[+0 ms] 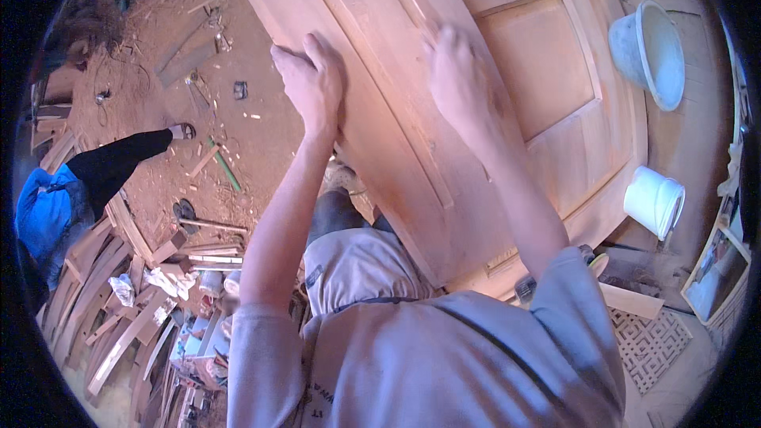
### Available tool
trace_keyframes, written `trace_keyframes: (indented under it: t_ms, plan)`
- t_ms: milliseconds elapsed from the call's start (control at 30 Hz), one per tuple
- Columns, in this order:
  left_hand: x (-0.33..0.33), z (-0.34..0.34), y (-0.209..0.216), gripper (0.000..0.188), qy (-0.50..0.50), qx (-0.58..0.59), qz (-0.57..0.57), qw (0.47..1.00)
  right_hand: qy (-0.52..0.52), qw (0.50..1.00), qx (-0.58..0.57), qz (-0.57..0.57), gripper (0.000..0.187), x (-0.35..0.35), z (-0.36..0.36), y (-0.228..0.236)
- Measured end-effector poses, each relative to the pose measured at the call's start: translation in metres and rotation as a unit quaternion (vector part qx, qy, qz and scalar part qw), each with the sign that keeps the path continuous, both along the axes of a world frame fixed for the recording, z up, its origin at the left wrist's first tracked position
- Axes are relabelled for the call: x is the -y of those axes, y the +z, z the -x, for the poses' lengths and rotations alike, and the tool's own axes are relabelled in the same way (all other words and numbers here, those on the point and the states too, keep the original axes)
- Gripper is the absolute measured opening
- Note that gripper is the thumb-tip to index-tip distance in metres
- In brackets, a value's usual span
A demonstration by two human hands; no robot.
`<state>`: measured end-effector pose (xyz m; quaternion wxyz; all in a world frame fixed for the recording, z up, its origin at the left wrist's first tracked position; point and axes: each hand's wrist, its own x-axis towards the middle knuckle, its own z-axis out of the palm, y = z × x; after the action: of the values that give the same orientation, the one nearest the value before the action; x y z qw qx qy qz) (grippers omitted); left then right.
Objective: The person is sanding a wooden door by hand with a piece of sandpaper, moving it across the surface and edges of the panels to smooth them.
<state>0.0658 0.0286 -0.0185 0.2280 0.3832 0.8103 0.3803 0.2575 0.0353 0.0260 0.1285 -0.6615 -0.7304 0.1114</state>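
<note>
The wooden door (376, 123), overlapping a second door (535, 63), looks assembled; its patchy surface suggests finishing remains. Your left hand (313, 85) grips its left edge; your right hand (460, 79), blurred, is at its face, grasp undeterminable.

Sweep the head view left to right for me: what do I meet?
Person in blue top → green rod → left hand on the wooden panel → right hand → white bucket.
</note>
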Motion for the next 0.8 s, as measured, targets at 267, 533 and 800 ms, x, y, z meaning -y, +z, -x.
trace_keyframes:
  t_ms: [267,533,800]
  plan:
    - [-0.01,0.008,-0.002,0.05,0.007,-0.002,-0.034,0.999,0.03,0.993,-0.012,-0.117,0.027,0.086,-0.052,-0.015]
    - [0.0,0.004,-0.008,0.06,0.02,0.023,-0.018,0.999,0.008,0.997,0.066,0.032,0.026,0.071,-0.034,0.003]
    - [-0.004,0.006,-0.001,0.072,0.011,0.049,0.012,0.999,0.024,0.998,0.006,-0.055,0.031,-0.172,0.084,-0.019]
